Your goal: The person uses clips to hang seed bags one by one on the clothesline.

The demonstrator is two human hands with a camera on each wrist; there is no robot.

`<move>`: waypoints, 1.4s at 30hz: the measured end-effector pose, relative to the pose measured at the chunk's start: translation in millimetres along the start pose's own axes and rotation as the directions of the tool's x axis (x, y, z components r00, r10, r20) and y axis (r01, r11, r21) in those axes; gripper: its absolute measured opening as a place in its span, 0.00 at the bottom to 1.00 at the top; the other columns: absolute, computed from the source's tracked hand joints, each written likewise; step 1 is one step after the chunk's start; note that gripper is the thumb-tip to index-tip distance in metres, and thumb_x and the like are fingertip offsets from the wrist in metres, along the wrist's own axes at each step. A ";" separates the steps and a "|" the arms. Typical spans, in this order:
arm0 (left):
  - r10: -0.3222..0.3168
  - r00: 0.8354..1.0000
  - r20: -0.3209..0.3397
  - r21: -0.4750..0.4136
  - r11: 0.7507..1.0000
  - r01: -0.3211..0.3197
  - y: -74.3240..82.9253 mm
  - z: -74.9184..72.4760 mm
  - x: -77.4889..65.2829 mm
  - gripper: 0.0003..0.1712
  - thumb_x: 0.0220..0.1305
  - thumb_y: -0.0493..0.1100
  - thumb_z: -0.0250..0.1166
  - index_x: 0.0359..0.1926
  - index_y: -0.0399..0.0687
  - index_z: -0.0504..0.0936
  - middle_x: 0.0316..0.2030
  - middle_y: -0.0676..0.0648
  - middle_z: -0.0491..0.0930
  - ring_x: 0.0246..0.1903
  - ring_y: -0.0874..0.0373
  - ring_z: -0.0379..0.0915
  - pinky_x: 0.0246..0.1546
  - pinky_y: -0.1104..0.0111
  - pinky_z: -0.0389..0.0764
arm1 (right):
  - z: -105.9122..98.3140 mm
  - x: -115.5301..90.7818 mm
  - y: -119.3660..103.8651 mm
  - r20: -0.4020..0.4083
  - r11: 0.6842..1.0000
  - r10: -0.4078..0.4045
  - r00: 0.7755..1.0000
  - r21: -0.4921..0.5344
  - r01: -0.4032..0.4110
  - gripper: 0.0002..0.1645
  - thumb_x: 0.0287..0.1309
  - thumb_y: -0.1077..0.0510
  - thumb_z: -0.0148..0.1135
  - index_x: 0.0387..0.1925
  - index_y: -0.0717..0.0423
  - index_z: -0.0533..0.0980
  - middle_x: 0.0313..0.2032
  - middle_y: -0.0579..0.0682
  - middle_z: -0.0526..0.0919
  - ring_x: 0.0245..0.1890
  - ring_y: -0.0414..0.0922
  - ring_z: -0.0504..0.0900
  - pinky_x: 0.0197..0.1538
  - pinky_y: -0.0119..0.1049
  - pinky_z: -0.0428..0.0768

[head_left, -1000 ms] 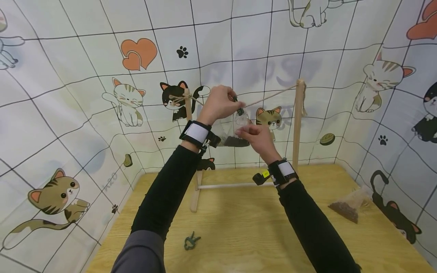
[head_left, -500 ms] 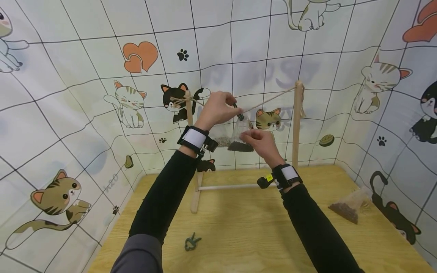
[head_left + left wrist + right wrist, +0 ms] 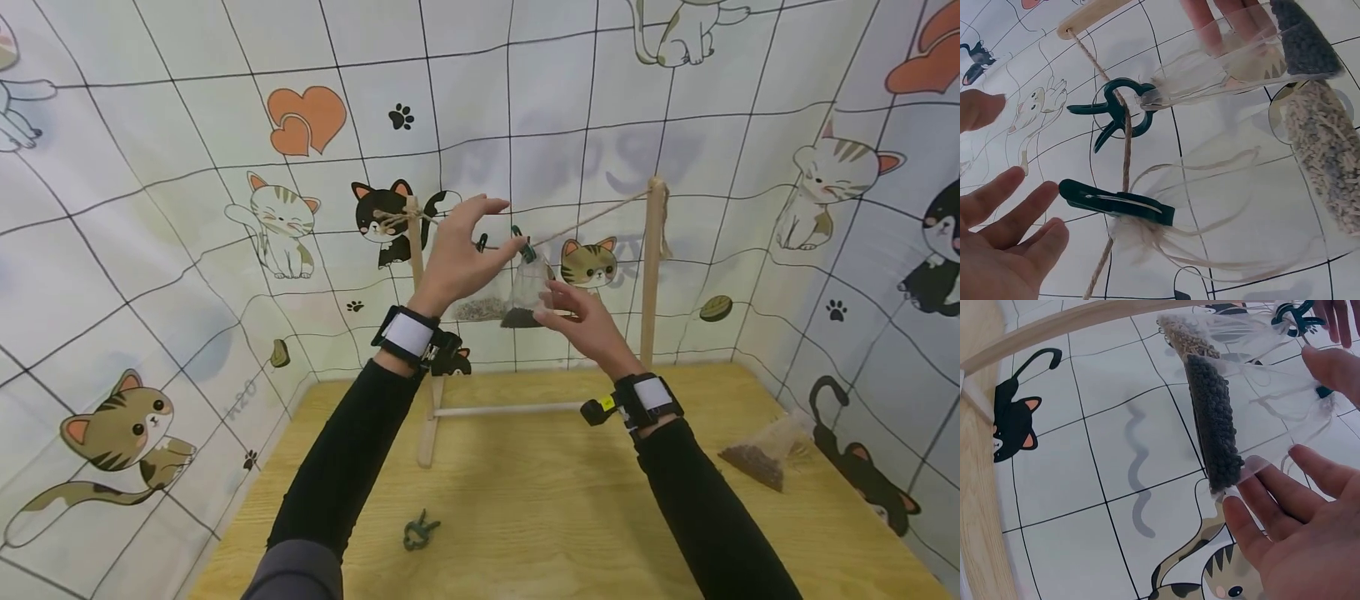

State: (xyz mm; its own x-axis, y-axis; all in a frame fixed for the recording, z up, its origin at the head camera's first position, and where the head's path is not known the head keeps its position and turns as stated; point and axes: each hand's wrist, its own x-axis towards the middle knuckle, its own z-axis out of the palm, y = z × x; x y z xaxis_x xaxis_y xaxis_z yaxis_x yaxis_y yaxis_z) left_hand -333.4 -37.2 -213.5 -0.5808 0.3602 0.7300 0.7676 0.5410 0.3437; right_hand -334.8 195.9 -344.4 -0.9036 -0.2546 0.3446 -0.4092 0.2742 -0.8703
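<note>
Two clear drawstring bags hang side by side from a twine line. One bag holds dark pellets; the other holds pale, speckled pellets. A green clip fastens the dark-filled bag to the line, and a second green clip fastens the pale-filled one. Beside the clips is my left hand, its thumb and fingers spread and grasping nothing. My right hand is at the dark-filled bag's right side, fingers loosely extended, with fingertips against or very near the plastic.
Wooden posts carry the line at each end, with a white crossbar low between them. Another green clip lies at the table's front left. A bag with brown contents lies at the right. Cat-print cloth covers the walls.
My left hand has let go of the clip, spread its fingers and shifted left. The right hand has loosened from the bag and moved slightly right and down. The dark-filled bag now hangs from its clip.
</note>
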 end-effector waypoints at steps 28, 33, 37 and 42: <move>-0.092 0.947 -0.307 -0.325 0.946 -0.013 -51.2 26.0 -140.6 0.39 0.55 0.32 0.75 0.68 0.36 0.73 0.71 0.37 0.71 0.76 0.42 0.60 0.74 0.49 0.69 | -13.0 -74.7 39.9 -0.038 0.992 -0.123 0.992 -0.044 0.121 0.51 0.67 0.58 0.67 0.81 0.34 0.49 0.81 0.49 0.56 0.78 0.59 0.59 0.76 0.65 0.61; -0.160 0.942 -0.295 -0.350 0.935 0.050 -64.7 33.7 -167.9 0.37 0.57 0.31 0.75 0.68 0.42 0.75 0.70 0.40 0.73 0.73 0.41 0.64 0.73 0.49 0.71 | -11.9 -87.5 50.1 -0.051 0.989 -0.143 0.988 -0.042 0.141 0.53 0.66 0.62 0.67 0.81 0.34 0.49 0.81 0.50 0.56 0.78 0.62 0.57 0.75 0.67 0.60; -0.222 0.950 -0.218 -0.345 0.928 0.137 -73.4 37.7 -188.6 0.35 0.61 0.36 0.74 0.69 0.49 0.76 0.68 0.42 0.75 0.70 0.43 0.70 0.72 0.49 0.72 | -10.7 -97.0 58.0 -0.050 0.989 -0.138 0.989 -0.063 0.135 0.53 0.66 0.62 0.67 0.81 0.33 0.48 0.81 0.49 0.55 0.78 0.61 0.57 0.74 0.68 0.60; -0.284 0.953 -0.102 -0.355 0.906 0.232 -84.8 42.2 -212.6 0.33 0.64 0.41 0.73 0.69 0.52 0.75 0.68 0.43 0.75 0.70 0.45 0.69 0.73 0.48 0.70 | -10.7 -103.5 68.4 -0.041 0.990 -0.108 0.993 -0.093 0.103 0.53 0.65 0.61 0.69 0.80 0.32 0.51 0.80 0.46 0.57 0.77 0.58 0.60 0.74 0.68 0.62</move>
State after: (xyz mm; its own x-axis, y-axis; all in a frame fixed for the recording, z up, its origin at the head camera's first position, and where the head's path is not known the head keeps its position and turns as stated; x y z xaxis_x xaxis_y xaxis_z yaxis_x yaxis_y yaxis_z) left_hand -286.5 -127.5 -422.8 -0.7442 0.1126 0.6584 0.6568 0.3035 0.6904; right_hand -270.5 250.9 -435.8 -0.8587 -0.2440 0.4506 -0.5106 0.3318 -0.7932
